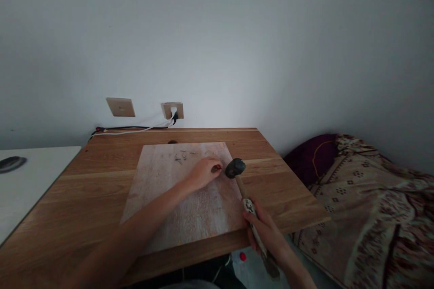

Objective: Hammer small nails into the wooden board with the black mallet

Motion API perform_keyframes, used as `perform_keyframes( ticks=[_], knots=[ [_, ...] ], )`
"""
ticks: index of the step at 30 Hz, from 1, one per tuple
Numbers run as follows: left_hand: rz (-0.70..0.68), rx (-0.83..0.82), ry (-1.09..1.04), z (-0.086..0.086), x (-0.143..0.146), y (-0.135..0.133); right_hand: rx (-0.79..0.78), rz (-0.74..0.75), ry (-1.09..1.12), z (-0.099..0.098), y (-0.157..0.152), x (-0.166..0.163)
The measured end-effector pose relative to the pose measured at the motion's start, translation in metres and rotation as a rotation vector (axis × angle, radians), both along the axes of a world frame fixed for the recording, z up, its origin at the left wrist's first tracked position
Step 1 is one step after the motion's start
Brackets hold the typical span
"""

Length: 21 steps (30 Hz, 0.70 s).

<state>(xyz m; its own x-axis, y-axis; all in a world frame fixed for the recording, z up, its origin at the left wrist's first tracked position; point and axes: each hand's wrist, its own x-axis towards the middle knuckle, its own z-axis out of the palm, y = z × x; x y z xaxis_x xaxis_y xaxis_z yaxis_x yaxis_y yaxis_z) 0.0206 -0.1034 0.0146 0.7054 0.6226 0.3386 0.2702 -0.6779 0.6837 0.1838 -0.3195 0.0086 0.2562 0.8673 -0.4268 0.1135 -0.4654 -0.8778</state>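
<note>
Brown wooden desk bears a pale rectangular wooden board, silvery metal fasteners near its far edge. Our right hand grips a black-headed, wooden-handled hammer at the board's right edge; left hand curled, contents unclear. Probably positioning; next move needs careful aim.

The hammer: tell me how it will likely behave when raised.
The hammer will probably feel top-heavy, as its bulky dark head sits at the end of a slim handle. It should stay stiff, since that handle looks straight. The patterned covering by the right hand may help against slipping.
</note>
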Motion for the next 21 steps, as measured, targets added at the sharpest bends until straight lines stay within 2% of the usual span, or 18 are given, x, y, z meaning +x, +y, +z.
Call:
perform_keyframes(
  ticks=[3, 9, 13, 16, 21],
  knots=[
    [-0.013, 0.018, 0.019, -0.008, 0.004, -0.006, 0.024, -0.060, 0.040, 0.003, 0.002, -0.001],
    [-0.017, -0.027, -0.008, -0.011, 0.003, -0.006, 0.054, -0.017, 0.061, 0.009, 0.001, -0.003],
    [0.040, -0.157, -0.129, -0.010, -0.001, 0.000, 0.074, -0.042, 0.116, 0.004, 0.001, -0.003],
    [0.019, -0.251, -0.182, -0.009, -0.006, 0.004, 0.083, -0.056, 0.163, 0.003, 0.002, -0.003],
    [-0.026, -0.204, -0.108, -0.011, -0.007, 0.001, 0.094, -0.033, 0.188, 0.006, 0.002, -0.004]
  ],
)
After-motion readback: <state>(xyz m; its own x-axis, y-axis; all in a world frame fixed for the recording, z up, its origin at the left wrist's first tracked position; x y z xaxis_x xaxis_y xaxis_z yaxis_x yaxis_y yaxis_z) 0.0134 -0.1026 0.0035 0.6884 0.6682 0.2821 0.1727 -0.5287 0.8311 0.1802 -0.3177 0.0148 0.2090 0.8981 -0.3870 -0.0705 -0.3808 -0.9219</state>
